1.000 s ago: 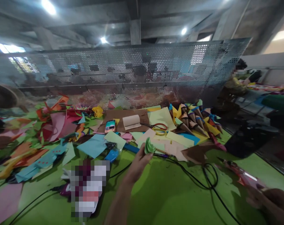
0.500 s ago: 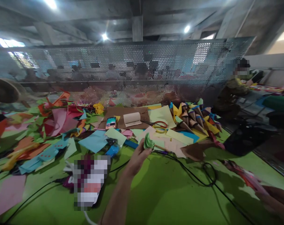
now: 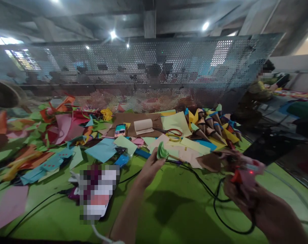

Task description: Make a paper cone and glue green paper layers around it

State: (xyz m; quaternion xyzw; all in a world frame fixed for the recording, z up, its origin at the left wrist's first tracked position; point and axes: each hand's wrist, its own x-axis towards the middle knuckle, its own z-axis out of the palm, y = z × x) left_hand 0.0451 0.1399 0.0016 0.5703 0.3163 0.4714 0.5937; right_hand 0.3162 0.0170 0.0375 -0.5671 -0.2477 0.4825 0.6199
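Note:
My left hand [image 3: 150, 169] is raised over the green table [image 3: 174, 213], fingers pinched on a small green folded paper piece [image 3: 162, 151]. My right hand [image 3: 248, 196] is closed round a pink glue gun [image 3: 243, 167] with a red trigger and a lit red light; its black cord [image 3: 220, 200] loops across the table. The gun's nozzle points left, toward the green paper piece, a short gap between them.
Coloured paper sheets and scraps [image 3: 54, 142] cover the left and middle. A phone [image 3: 119, 130], paper roll [image 3: 143, 126], scissors [image 3: 173, 133] and several brown paper cones [image 3: 210, 127] lie at the back. A perforated metal screen [image 3: 143, 74] stands behind. Another person [image 3: 258, 91] sits far right.
My right hand has lifted the glue gun from the lower right edge up and left toward the green paper piece. My left hand stays nearly still.

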